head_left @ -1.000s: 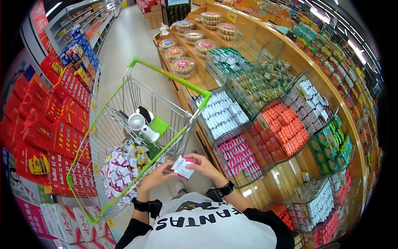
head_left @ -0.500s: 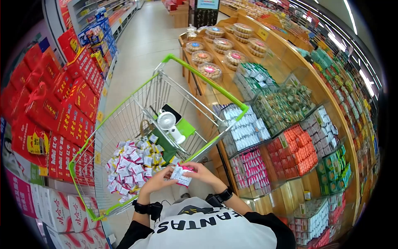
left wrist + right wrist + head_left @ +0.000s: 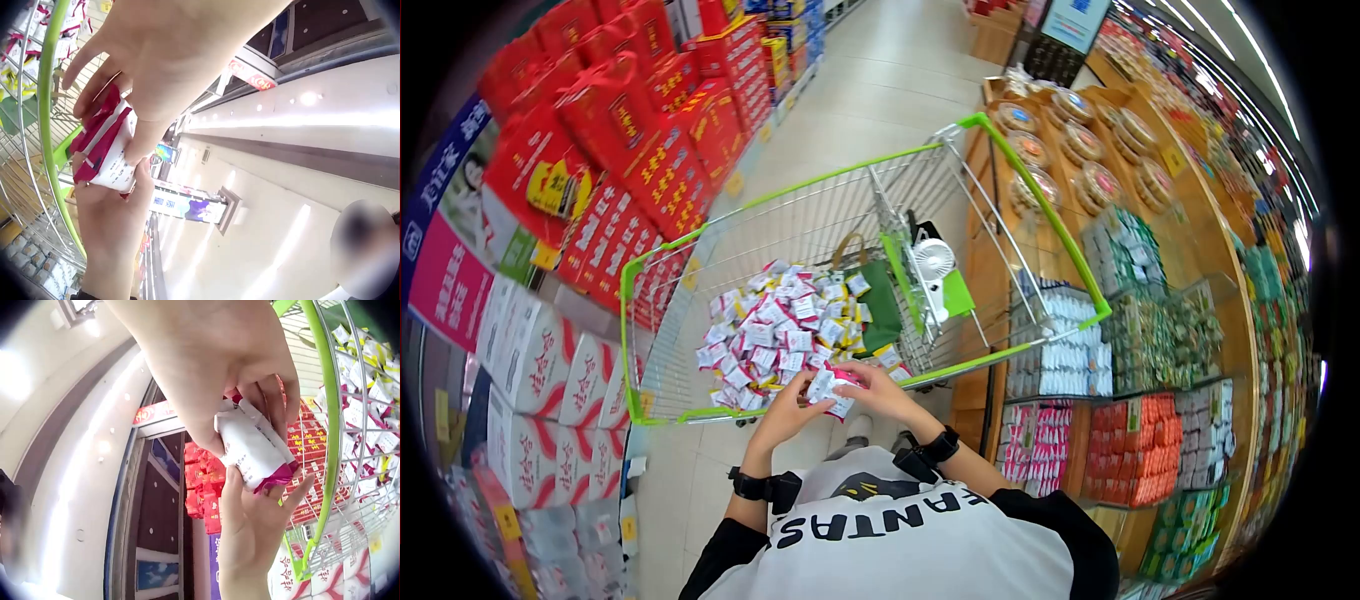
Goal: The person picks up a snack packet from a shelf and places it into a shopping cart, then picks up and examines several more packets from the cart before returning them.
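Note:
Between both hands, in front of the chest, is a small white-and-magenta snack packet (image 3: 832,385). The left hand (image 3: 783,410) grips one end with thumb and fingers. On the other end are the curled fingers of the right hand (image 3: 884,392). The left wrist view shows the magenta side of the packet (image 3: 111,153); its printed white side faces up in the right wrist view. Just beyond the hands is the green-rimmed shopping cart (image 3: 830,181), holding a heap of white, pink and yellow packets (image 3: 765,325).
A white handheld fan (image 3: 934,262) and a dark green bag (image 3: 880,310) are also in the cart. Red boxes (image 3: 615,215) and white cartons (image 3: 540,350) are stacked at the left. To the right stands a wooden display (image 3: 975,375) with bins of orange packets (image 3: 1135,450) and round tubs.
The head view has turned left, so the cart and shelves appear shifted right and the cart looks more sideways. Both hands keep hold of the packet.

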Demonstrator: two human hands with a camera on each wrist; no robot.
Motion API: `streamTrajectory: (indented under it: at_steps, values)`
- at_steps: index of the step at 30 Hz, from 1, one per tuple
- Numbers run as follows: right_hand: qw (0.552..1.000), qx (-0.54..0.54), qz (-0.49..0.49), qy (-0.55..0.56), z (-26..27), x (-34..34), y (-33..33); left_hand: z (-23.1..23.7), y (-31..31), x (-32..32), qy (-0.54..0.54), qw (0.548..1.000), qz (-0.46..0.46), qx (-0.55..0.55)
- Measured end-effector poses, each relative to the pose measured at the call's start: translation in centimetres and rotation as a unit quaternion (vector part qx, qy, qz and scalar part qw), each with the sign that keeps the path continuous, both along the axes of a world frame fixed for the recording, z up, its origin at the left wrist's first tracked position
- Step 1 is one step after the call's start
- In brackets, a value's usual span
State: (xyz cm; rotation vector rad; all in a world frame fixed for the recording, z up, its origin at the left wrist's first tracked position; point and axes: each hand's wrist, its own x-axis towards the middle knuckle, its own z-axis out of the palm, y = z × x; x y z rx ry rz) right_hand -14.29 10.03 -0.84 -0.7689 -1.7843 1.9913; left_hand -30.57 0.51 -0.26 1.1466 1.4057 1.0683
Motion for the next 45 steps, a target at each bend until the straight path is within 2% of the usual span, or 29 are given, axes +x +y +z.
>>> streamTrajectory:
  at_steps: [7,9,11,13,15,21,25,29,31,34,38,40,44,45]
  values:
    - [0.997,0.047,0.059,-0.016,-0.7,-3.0,0.0,0.9,-2.4,-0.2,0.059,0.985,0.159,0.024]
    - [0.995,0.062,0.072,-0.015,-0.6,-3.7,0.4,0.6,-2.5,-0.3,0.048,0.982,0.18,0.028]
    - [0.996,0.013,0.083,-0.007,-0.4,-4.4,1.0,0.0,-2.5,-0.3,0.021,0.965,0.254,0.056]
    - [0.994,0.009,0.108,-0.019,-0.1,-4.9,1.5,0.3,-2.6,0.0,0.038,0.96,0.273,0.054]
    - [0.996,0.004,0.088,0.018,-0.8,-5.4,1.8,0.4,-2.5,0.3,-0.033,0.942,0.328,0.061]
    - [0.993,-0.027,0.116,-0.006,-1.8,-5.4,3.2,-2.0,-2.4,0.9,-0.083,0.927,0.364,0.029]
    - [0.991,-0.029,0.121,-0.052,-0.2,-5.3,4.2,-2.0,-1.7,1.4,-0.088,0.919,0.382,0.029]
    - [0.991,-0.008,0.124,-0.056,-1.1,-5.1,5.5,-1.2,-0.6,1.6,-0.083,0.916,0.392,0.029]
    - [0.989,-0.001,0.144,-0.043,-1.3,-5.1,6.2,-2.6,-0.3,0.8,-0.06,0.931,0.36,-0.006]
    - [0.989,0.025,0.134,-0.062,-0.9,-5.0,6.6,-3.5,0.3,0.9,-0.028,0.935,0.354,0.002]
    - [0.993,0.009,0.11,-0.042,-2.6,-4.9,7.0,-3.0,1.2,1.5,-0.056,0.929,0.367,0.0]
    - [0.989,0.07,0.106,-0.069,-3.1,-5.0,7.2,-2.8,1.3,1.5,-0.074,0.934,0.349,-0.024]
    - [0.987,0.039,0.117,-0.106,-3.5,-5.0,7.5,-4.2,1.6,1.0,-0.07,0.937,0.339,-0.047]
    - [0.985,0.07,0.117,-0.104,-4.0,-5.2,7.6,-4.8,1.6,0.6,-0.071,0.938,0.337,-0.048]
